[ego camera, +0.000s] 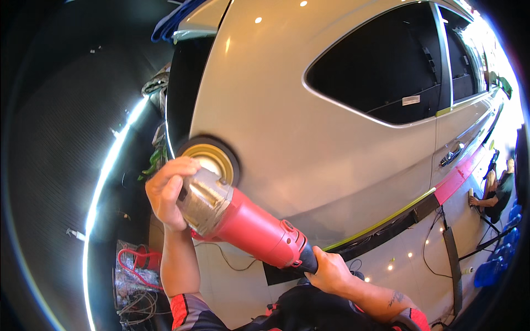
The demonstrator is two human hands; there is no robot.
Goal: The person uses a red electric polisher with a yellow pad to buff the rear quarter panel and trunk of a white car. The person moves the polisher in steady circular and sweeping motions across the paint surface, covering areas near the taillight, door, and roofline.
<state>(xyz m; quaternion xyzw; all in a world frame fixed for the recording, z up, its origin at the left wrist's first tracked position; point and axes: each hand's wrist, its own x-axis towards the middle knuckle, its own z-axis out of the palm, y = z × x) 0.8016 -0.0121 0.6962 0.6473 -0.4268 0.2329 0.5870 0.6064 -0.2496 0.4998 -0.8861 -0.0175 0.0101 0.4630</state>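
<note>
A red rotary polisher (258,229) lies slantwise before me, its metal gear head up and to the left. My left hand (167,190) is wrapped over that head. At the other end, my right hand (333,269) grips the black rear handle (307,257). The polisher's round pad (234,159), dark-rimmed with a yellowish inner part, appears to meet the pale rear side panel (265,103) of a car, close to the panel's left edge. Blur along the rim hides its detail. Yellow-green masking tape (381,217) runs along the lower edge of the bodywork.
A dark side window (381,66) and a chrome door handle (451,155) are at right. Behind them a person (499,194) sits or crouches near blue containers (497,256). A bright light strip (99,178) curves along the dark wall. Cords (140,308) hang at lower left.
</note>
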